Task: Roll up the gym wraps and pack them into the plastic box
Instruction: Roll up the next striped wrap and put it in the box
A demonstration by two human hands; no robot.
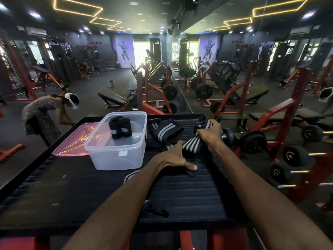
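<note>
The striped wrap (191,144), black with pale grey bands, lay stretched across the far right part of the black ribbed platform (189,193), bunched where it was being worked. The right hand (210,132) gripped its far end, fingers curled over the fabric and knuckles up, the forearm reaching in from the near right. The left hand (175,156) came in from the near side, fingers closed over the wrap's near part, while the thumb pressed a black tab end (192,171) flat against the ribs.

Just left of the hands a second loose wrap (164,131) sat in a slack heap, its two grey stripes showing on top. Further left stood the clear plastic box (117,150), open, with two rolled wraps (120,128) upright side by side at its far end, each black with a grey patch. The box's pink lid (72,142) lay flat beside it on the left, touching its wall.

Nearer, another strap (153,211) lay on the platform, partly hidden by the left forearm. Dumbbells (293,156) rested on a red rack to the right. Far left, another person (46,112) bent forward over the floor.
</note>
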